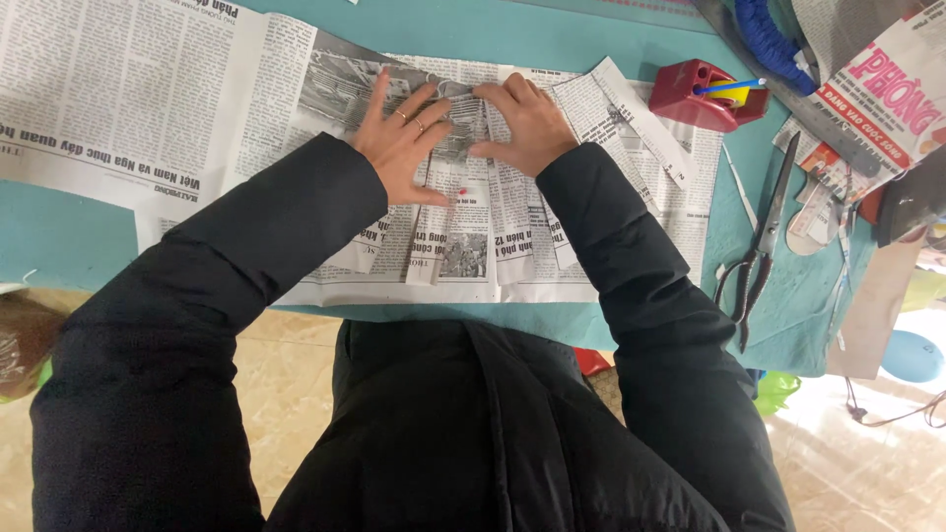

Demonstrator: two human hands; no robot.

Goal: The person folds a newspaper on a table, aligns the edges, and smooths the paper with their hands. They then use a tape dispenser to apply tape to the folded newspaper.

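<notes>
A folded piece of newspaper [463, 232], pleated into several narrow strips, lies on a larger newspaper sheet [631, 217] on the teal table [59, 236]. My left hand [399, 138] lies flat on the upper left of the pleats, fingers spread, rings on two fingers. My right hand [527, 120] presses the top of the folds just to its right, fingers curled down onto the paper. Both hands touch the folded paper near its upper end. Black jacket sleeves cover both arms.
Another newspaper sheet [128, 89] spreads at the far left. Scissors [761, 241] lie on the table to the right. A red tape dispenser [705, 94] with a blue pen sits at the back right, near a long ruler [788, 99] and paper scraps.
</notes>
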